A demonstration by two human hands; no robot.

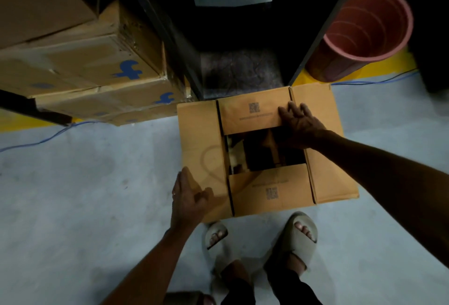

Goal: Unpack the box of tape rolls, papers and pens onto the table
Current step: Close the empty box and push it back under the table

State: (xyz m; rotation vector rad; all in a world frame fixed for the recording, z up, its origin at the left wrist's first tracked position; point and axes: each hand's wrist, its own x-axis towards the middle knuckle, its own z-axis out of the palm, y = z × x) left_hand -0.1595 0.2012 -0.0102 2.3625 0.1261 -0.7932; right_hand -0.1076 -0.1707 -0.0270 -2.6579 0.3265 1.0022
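A brown cardboard box (267,151) is sitting on a pale grey floor (85,183), just in front of the person's sandalled feet (260,241). Its four flaps are lying folded outward, leaving a dark opening whose contents are too dim to identify. The right hand (300,126) is reaching across from the right, fingers spread flat on the far flap with the thumb dipping into the opening. The left hand (188,198) is resting open against the box's near left corner, fingers loosely apart, gripping nothing. Stacked cartons (92,66) with blue logos are standing to the left, a dark metal frame (170,44) behind, and a pink ribbed bin (364,30) to the right.
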